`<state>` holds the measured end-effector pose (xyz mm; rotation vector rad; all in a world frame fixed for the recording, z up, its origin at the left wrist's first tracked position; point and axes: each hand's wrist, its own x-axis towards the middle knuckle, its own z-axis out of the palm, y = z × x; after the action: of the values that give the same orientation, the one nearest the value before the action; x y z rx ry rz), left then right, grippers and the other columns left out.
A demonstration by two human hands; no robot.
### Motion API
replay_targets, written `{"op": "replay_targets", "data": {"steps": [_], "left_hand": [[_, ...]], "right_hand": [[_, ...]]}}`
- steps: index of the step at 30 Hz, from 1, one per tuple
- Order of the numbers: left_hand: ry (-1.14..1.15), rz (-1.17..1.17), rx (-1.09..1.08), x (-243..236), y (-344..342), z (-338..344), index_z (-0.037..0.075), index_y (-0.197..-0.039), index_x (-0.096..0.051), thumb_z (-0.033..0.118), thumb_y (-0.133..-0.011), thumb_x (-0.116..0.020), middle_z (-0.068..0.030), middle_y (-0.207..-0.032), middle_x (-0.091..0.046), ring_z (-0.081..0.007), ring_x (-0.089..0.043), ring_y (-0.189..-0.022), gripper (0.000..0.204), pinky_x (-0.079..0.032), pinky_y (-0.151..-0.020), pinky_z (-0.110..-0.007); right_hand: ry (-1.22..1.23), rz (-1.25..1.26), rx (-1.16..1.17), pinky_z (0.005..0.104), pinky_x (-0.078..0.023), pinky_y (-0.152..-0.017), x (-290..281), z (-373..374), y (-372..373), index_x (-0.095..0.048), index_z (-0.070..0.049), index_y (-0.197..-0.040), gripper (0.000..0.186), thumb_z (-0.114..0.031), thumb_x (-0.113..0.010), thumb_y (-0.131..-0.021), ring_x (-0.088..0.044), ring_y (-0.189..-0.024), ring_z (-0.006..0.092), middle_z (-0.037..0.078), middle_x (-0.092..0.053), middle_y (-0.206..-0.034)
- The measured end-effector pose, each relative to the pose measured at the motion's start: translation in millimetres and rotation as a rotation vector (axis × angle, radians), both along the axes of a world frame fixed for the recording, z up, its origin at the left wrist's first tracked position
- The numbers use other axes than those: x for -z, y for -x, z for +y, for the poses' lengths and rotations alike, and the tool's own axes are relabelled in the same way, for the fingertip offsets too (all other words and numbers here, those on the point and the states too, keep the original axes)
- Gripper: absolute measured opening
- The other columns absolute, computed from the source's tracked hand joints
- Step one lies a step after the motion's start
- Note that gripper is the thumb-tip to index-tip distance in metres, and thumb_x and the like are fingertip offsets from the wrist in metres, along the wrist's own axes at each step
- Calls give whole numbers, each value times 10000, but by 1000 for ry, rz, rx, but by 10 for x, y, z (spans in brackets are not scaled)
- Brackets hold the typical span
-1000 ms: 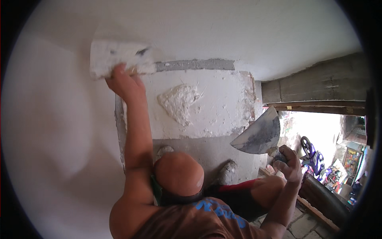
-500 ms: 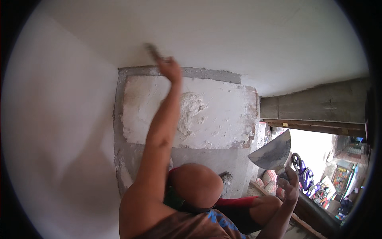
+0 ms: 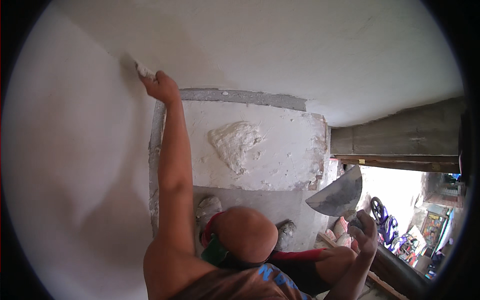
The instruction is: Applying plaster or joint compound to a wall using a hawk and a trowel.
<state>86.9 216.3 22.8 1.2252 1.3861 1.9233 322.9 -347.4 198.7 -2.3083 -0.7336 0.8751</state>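
My left hand (image 3: pixel 163 89) is closed on a putty knife (image 3: pixel 144 71), seen nearly edge-on with white putty on it. The arm is stretched out and holds the blade against the white wall (image 3: pixel 280 45), close to the corner with the left wall (image 3: pixel 75 140). In my right hand (image 3: pixel 365 233), held low at the right, is a wide scraper (image 3: pixel 338 192) with a broad grey, putty-smeared blade pointing up and left. A mound of white putty (image 3: pixel 235 142) lies on a putty-covered board (image 3: pixel 285 150) between the wall and my knees.
Bare grey concrete (image 3: pixel 250 98) borders the board along the wall. My shoes (image 3: pixel 286 235) rest on the floor in front of it. To the right, a ledge (image 3: pixel 400 135) stands above a bright opening, with sacks (image 3: pixel 341 227), a purple motorcycle (image 3: pixel 387 222) and clutter beyond.
My left hand has swept the putty knife leftward along the wall toward the corner. My right hand holds the scraper in nearly the same place. The view has shifted slightly.
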Motion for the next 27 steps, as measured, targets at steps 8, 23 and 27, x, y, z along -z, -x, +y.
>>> {"op": "replay_targets", "data": {"steps": [8,23,27], "left_hand": [[-56,236,411,135,-1323,-1131,-1,-1468,-373,-81,-809,-486,-213,-1503,-398,-363,-356,-1414,673,-255,-1187,-428],[-200,262,-88,-769,-342,-33,-52,-1400,-425,-19,-784,-464,-269,-1356,-529,-413,-528,-1245,618,-423,-1058,-446],[-271,319,42,-567,-1112,-835,-32,-1380,-463,-10,-793,-487,-212,-1312,-583,-375,-565,-1214,588,-436,-1042,-428]], "right_hand": [[-17,-13,-48,325,-386,-559,-39,69,43,-558,-2,-840,389,-324,-650,-640,-466,-602,145,60,-510,-654],[-74,87,-95,304,-373,-554,-119,55,41,-549,-9,-835,355,-315,-669,-699,-462,-623,135,51,-501,-675],[-156,159,9,284,-360,-559,6,0,37,-536,-13,-860,245,-174,-681,-747,-426,-646,108,6,-456,-712]]}}
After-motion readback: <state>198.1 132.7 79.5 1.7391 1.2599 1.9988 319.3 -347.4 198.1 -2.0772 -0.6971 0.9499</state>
